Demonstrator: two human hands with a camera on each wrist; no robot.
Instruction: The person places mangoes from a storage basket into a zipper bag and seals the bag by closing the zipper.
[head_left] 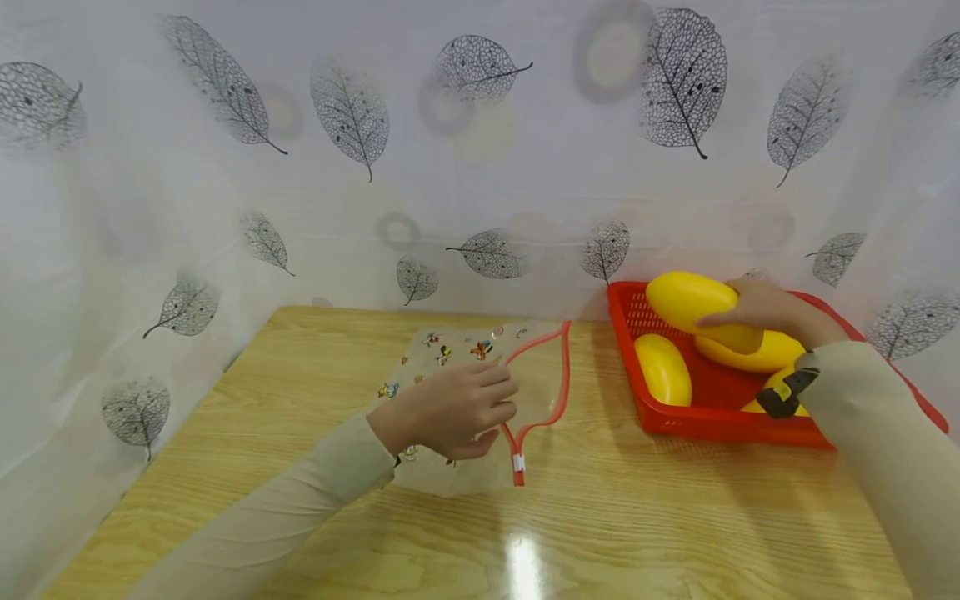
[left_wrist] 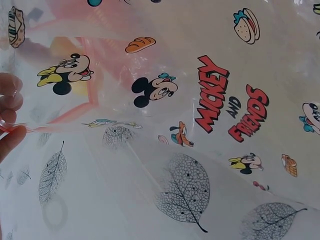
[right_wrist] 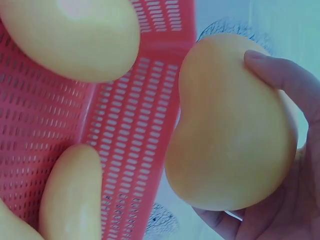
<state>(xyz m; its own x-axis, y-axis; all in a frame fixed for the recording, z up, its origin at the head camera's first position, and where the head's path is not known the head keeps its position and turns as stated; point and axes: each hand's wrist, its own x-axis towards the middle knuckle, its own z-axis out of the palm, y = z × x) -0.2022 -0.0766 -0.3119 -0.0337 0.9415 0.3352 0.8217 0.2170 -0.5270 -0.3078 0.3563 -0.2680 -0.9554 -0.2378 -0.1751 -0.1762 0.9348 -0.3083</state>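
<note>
While left hand [head_left: 453, 408] pinches red rim [head_left: 564, 379] of clear bag [head_left: 459, 354] on table [head_left: 637, 517], right hand [head_left: 780, 307] grasps yellow fruit [head_left: 684, 298], held up at basket [head_left: 727, 423]; more fruits [head_left: 663, 372] lie inside.

Basket [head_left: 720, 423] in downward head view and close right-wrist view

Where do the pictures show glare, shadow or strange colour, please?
Head view: glare on the tabletop, shadow beside the basket; left wrist view: reddish haze through the clear bag; right wrist view: bluish cast, pale highlight on the upper-left yellow object.
</note>
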